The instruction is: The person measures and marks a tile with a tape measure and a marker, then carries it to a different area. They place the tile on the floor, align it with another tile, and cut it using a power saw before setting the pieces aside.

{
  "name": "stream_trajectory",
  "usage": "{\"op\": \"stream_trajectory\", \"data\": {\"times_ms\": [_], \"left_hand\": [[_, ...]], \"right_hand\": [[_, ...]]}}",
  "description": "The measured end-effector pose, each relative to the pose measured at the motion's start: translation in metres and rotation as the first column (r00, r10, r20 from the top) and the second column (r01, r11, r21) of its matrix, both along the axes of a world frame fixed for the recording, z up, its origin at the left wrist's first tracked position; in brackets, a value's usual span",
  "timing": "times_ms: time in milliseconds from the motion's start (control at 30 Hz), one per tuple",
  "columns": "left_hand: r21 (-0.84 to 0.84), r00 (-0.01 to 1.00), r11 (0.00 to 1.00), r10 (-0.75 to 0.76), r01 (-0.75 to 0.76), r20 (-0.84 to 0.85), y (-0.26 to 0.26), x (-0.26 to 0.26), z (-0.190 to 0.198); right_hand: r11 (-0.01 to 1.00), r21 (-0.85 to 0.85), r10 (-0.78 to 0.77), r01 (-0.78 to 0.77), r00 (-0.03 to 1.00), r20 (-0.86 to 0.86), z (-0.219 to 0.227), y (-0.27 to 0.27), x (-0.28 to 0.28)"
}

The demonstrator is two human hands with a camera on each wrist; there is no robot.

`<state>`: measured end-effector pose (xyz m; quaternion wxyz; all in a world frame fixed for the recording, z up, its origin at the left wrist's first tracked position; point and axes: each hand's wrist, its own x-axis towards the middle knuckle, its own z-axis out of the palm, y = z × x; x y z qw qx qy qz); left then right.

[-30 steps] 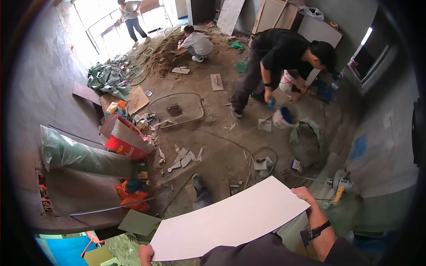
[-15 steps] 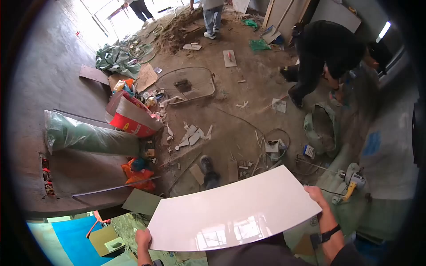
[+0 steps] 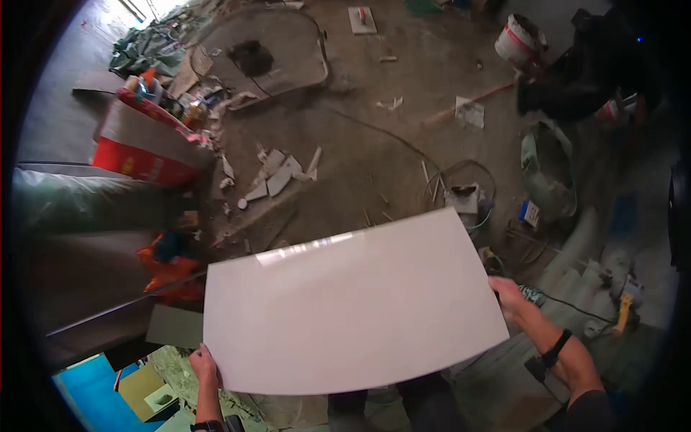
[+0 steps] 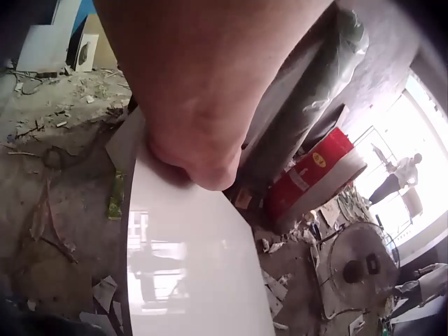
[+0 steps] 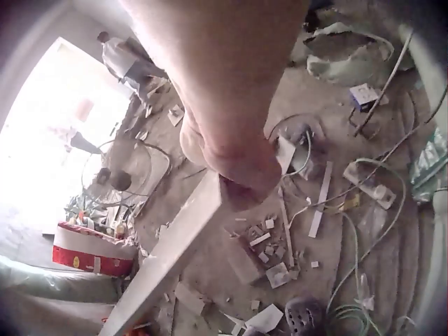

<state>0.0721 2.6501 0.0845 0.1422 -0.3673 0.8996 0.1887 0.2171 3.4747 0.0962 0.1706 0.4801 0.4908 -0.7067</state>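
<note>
Tile (image 3: 353,306), large, white and glossy, held level above the littered floor (image 3: 374,165); left hand (image 3: 204,363) and right hand (image 3: 509,299) gripping opposite edges. Best kept flat, clear of scattered tile offcuts (image 3: 277,176).

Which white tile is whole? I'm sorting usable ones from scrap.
The large glossy white tile, held at its edges by the left hand and right hand, is whole. The white pieces on the floor are broken shards.
</note>
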Motion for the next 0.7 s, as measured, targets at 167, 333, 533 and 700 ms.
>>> {"op": "stream_trajectory", "data": {"times_ms": [167,333,533,700], "left_hand": [[0.324,0.906,0.94,0.227,-0.108,-0.358,0.003,-0.032,-0.209],[0.151,0.888,0.989,0.059,0.012,-0.457,-0.019,-0.053,-0.35],[0.255,0.835,0.966,0.171,-0.038,-0.523,-0.007,-0.051,-0.428],[0.281,0.756,0.957,0.236,-0.072,-0.61,-0.017,-0.044,-0.474]], "right_hand": [[0.978,0.111,-0.17,0.18,0.981,-0.09,-0.188,-0.029,-0.042],[0.958,0.259,-0.057,0.121,0.968,-0.243,-0.33,-0.044,-0.053],[0.937,0.312,-0.023,0.16,0.916,-0.399,-0.401,-0.05,-0.062],[0.922,0.367,0.048,0.122,0.906,-0.421,-0.427,-0.045,-0.063]]}}
